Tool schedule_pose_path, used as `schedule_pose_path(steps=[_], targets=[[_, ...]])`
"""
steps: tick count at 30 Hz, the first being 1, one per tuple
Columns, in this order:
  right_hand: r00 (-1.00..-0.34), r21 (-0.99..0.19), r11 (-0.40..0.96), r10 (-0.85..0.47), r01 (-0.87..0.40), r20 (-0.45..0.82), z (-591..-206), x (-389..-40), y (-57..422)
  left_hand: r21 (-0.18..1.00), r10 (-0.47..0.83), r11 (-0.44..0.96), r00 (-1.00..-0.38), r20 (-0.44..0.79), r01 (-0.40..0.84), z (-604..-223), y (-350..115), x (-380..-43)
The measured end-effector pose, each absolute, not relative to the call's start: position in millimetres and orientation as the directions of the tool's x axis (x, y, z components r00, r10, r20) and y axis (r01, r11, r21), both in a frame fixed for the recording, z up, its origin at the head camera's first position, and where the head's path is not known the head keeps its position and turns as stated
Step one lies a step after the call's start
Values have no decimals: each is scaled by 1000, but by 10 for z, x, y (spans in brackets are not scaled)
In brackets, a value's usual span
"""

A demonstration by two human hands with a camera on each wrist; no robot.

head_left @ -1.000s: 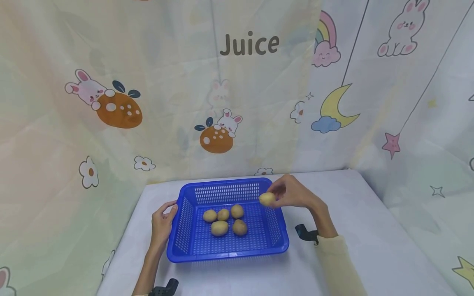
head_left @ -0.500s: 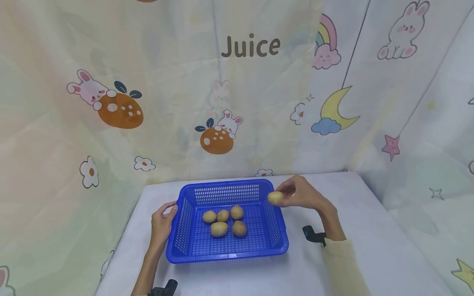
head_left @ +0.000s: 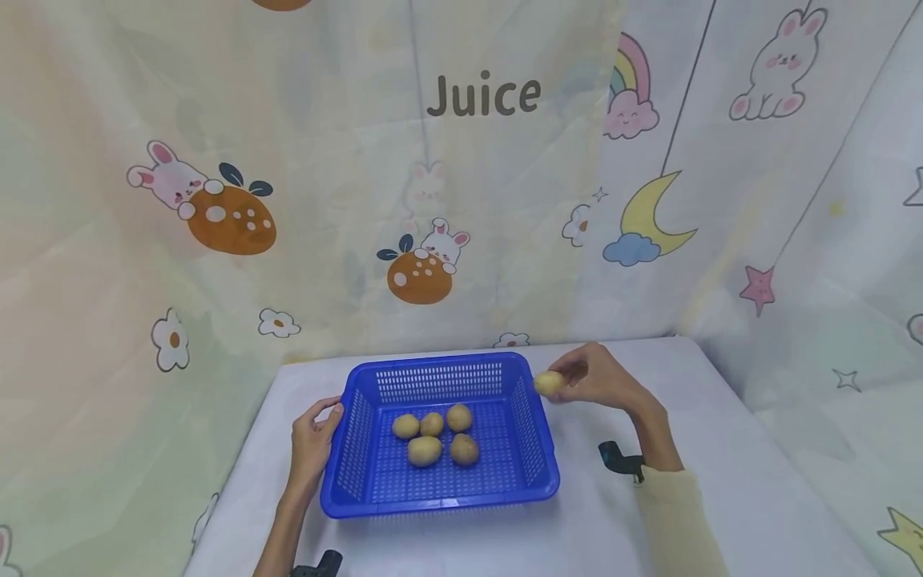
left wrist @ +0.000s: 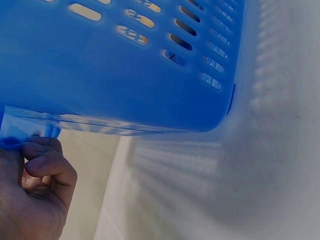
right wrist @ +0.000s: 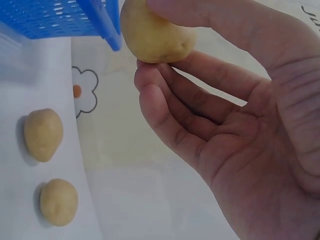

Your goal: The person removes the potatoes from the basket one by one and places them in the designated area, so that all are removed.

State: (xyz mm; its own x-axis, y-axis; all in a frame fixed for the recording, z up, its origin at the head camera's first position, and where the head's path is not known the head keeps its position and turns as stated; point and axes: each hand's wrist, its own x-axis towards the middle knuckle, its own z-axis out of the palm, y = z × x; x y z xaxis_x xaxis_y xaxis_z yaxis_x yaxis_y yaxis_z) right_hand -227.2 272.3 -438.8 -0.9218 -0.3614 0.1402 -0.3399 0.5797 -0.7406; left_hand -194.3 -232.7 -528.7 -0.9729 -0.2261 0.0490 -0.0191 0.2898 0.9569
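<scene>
A blue plastic basket (head_left: 440, 505) holds several potatoes (head_left: 425, 451) on its floor. My left hand (head_left: 312, 443) grips the basket's left rim, fingers curled at the edge in the left wrist view. Just beyond the right rim, my right hand (head_left: 597, 378) pinches a potato (head_left: 549, 384) between thumb and fingers. That held potato (right wrist: 155, 37) is off the table, its upper part cut by the frame edge in the right wrist view.
Two more potatoes, one (right wrist: 44, 135) beside the other (right wrist: 59, 202), lie on the white tabletop (head_left: 461, 549) outside the basket. The right hand hides them in the head view. A printed curtain (head_left: 324, 200) hangs behind the table.
My right hand has moved to the right with the potato, from above the basket's inside to just past its right rim. The left hand stays on the left rim.
</scene>
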Motion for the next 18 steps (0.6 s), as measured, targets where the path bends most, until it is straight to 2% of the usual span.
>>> schedule_pose_path(steps=[18], targets=[[-934,-748,585,-333,-315,133,-4532,-2257,2880,956,-219,293,-975,48,-19,-5329,-2357,-1954]])
